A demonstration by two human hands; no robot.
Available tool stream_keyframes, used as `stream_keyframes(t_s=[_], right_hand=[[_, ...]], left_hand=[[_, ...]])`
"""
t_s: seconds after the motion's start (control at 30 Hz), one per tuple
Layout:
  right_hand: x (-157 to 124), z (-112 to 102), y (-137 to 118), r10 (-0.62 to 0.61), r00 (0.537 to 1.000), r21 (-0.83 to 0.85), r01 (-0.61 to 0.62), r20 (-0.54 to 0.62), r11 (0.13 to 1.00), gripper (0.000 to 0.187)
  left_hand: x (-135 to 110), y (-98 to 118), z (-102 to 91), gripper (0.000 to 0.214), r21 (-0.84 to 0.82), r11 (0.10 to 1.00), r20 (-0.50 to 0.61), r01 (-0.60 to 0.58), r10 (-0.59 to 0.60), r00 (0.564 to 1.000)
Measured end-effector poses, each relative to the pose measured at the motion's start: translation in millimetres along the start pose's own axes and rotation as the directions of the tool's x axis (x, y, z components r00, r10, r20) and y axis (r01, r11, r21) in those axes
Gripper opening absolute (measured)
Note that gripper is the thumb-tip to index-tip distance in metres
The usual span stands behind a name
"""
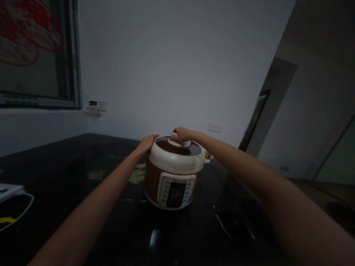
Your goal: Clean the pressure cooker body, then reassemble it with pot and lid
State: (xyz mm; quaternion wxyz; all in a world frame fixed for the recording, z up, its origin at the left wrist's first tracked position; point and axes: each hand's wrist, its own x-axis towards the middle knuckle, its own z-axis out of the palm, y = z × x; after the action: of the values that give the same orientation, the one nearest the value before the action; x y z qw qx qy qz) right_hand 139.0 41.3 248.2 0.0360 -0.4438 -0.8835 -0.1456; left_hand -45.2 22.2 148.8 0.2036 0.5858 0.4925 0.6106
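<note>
An electric pressure cooker [151, 179] with a gold-brown body, a cream lid rim and a dark lid top stands upright on the dark glossy table [116, 229]. Its front carries a button panel around a dark display. My right hand [181, 135] is closed around the cream knob on top of the lid, partly covering it. At the lid's left rear edge rests my left hand [148, 143], fingers laid along the rim rather than wrapped round anything. The lid sits on the body, and a cream side handle juts out at the right.
At the table's left edge lie a white device [11, 190] with a white cable and a yellow item [7, 220]. A dark object with pale edges [235, 225] lies at the right front. Behind the table is a wall with sockets [214, 128].
</note>
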Motion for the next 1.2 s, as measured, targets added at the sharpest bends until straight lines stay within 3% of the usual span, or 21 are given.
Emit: stream_keyframes(t_s=[0.1, 0.23, 0.43, 0.67, 0.93, 1.2], right_hand=[[3, 0, -9, 0.082, 0.997, -0.009, -0.082, -0.005, 0.997, 0.060], [2, 9, -20, 0.176, 0.979, -0.007, -0.177, -0.104, 0.984, 0.070], [-3, 15, -18, 0.153, 0.964, -0.029, -0.163, -0.219, 0.986, 0.059], [-2, 14, -16, 0.115, 0.974, -0.057, -0.128, -0.194, 0.990, 0.056], [-3, 2, -6, 0.040, 0.996, -0.162, -0.053, -0.077, 0.985, 0.059], [-4, -3, -6, 0.035, 0.998, -0.227, -0.047, -0.056, 0.973, 0.052]], left_hand=[[1, -2, -0.3, 0.030, 0.033, 0.999, 0.028, -0.003, 0.002, 1.000], [6, -9, -0.3, 0.031, 0.037, 0.999, 0.037, 0.000, -0.001, 0.999], [10, -12, -1.0, 0.033, 0.108, 0.992, 0.062, -0.061, 0.054, 0.997], [9, -11, -2.4, 0.038, 0.168, 0.981, 0.089, -0.094, 0.080, 0.993], [9, -8, -3.2, 0.043, 0.296, 0.951, 0.147, -0.087, 0.045, 0.988], [8, -13, -1.8, 0.044, 0.180, 0.983, 0.100, -0.032, 0.014, 0.995]])
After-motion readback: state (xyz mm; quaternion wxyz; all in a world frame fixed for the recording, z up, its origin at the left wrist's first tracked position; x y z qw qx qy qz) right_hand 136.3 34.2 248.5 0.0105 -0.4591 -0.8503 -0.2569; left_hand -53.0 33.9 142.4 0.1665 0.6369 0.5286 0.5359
